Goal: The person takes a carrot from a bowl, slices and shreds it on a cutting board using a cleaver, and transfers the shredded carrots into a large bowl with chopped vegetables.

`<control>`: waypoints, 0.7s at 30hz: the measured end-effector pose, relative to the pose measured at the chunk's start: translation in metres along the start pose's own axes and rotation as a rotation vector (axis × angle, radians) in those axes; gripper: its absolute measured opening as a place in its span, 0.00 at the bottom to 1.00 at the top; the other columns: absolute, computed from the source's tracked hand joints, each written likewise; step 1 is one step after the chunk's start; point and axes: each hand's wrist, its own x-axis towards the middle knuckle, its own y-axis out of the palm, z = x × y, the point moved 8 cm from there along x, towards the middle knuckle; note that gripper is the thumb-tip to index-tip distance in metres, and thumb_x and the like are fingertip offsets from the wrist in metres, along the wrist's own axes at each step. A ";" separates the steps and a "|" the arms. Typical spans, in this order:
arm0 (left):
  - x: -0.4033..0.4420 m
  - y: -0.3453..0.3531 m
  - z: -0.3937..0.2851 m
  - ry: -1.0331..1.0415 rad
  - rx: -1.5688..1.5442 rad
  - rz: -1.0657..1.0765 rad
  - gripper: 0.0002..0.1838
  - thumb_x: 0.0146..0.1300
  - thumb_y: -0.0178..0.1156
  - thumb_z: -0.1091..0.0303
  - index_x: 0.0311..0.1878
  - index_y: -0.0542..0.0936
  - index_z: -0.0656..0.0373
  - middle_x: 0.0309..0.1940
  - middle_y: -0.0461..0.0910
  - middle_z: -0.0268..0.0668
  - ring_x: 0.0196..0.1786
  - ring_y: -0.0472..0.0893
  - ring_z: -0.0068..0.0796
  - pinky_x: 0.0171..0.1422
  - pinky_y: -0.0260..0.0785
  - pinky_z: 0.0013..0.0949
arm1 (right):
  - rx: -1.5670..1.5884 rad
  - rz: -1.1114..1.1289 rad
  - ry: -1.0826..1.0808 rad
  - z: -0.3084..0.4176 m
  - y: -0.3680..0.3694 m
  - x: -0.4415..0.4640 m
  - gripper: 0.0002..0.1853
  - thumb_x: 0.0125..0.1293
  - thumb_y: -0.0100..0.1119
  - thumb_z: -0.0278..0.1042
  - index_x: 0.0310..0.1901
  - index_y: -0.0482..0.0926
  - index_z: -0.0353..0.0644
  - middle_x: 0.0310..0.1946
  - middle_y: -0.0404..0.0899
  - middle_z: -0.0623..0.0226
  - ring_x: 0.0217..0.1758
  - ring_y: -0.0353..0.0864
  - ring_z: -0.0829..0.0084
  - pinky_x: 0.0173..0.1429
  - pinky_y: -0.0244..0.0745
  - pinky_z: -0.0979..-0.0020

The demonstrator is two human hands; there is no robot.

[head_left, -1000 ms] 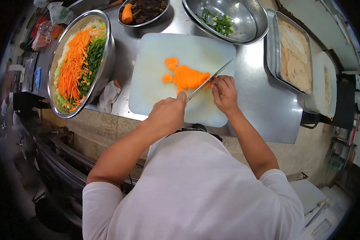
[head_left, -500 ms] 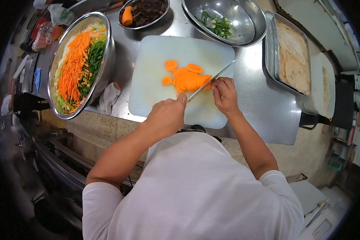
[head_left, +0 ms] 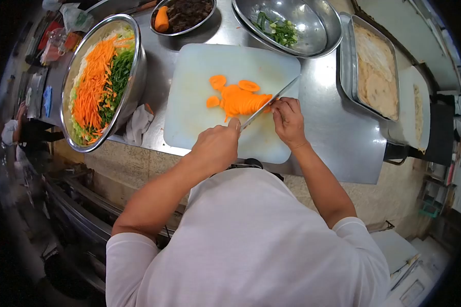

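Note:
My left hand [head_left: 214, 147] is closed around the handle of a kitchen knife [head_left: 271, 101], whose blade slants up and to the right. Orange carrot slices [head_left: 241, 101] lie overlapped in a row against the blade's left side, with a few loose rounds beside them. On the blade's other side, my right hand [head_left: 290, 122] pinches the end of the carrot, mostly hidden by the fingers. All of this is on a white cutting board [head_left: 197, 66].
A large steel bowl [head_left: 142, 77] of shredded carrot and chopped greens stands left. Behind the board are a bowl [head_left: 187, 34] of dark food with a carrot piece and nested bowls [head_left: 320, 30] with chopped green onion. Trays [head_left: 347, 77] of pale food sit right. A cloth [head_left: 138, 125] lies near the edge.
The blade has shifted very slightly against the carrot, and the slices beside it show more separate edges. Both hands stay in nearly the same place.

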 end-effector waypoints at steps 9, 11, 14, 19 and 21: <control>0.024 0.018 0.007 0.055 0.025 -0.066 0.11 0.78 0.54 0.67 0.50 0.72 0.68 0.30 0.84 0.58 0.38 0.86 0.62 0.45 0.77 0.59 | 0.022 0.018 0.050 -0.002 0.001 0.000 0.07 0.64 0.64 0.20 0.43 0.81 0.36 0.43 0.79 0.55 0.48 0.79 0.52 0.52 0.76 0.58; 0.011 0.001 -0.003 0.051 0.031 -0.043 0.11 0.78 0.54 0.67 0.50 0.72 0.68 0.30 0.84 0.58 0.38 0.85 0.62 0.44 0.76 0.59 | 0.016 0.015 0.038 -0.001 -0.002 0.001 0.07 0.65 0.63 0.19 0.43 0.81 0.36 0.44 0.79 0.55 0.48 0.79 0.52 0.52 0.77 0.58; -0.007 -0.013 -0.009 0.028 0.026 -0.004 0.11 0.77 0.54 0.67 0.50 0.71 0.68 0.29 0.83 0.57 0.38 0.85 0.61 0.44 0.75 0.60 | 0.027 0.018 0.056 -0.001 -0.001 0.000 0.07 0.65 0.63 0.19 0.44 0.82 0.35 0.44 0.79 0.55 0.48 0.80 0.52 0.53 0.78 0.59; 0.014 0.017 0.005 0.029 -0.035 -0.048 0.11 0.77 0.54 0.67 0.50 0.71 0.68 0.29 0.83 0.57 0.39 0.85 0.61 0.45 0.75 0.60 | -0.006 0.007 0.029 -0.002 -0.002 -0.002 0.07 0.67 0.64 0.19 0.45 0.82 0.36 0.45 0.79 0.54 0.46 0.83 0.53 0.51 0.80 0.59; 0.022 0.023 0.003 0.016 0.023 -0.050 0.12 0.77 0.55 0.67 0.50 0.72 0.69 0.29 0.84 0.57 0.40 0.86 0.61 0.46 0.76 0.60 | 0.000 0.019 0.034 -0.001 -0.003 0.000 0.07 0.67 0.64 0.19 0.45 0.82 0.36 0.45 0.79 0.53 0.46 0.83 0.52 0.50 0.80 0.59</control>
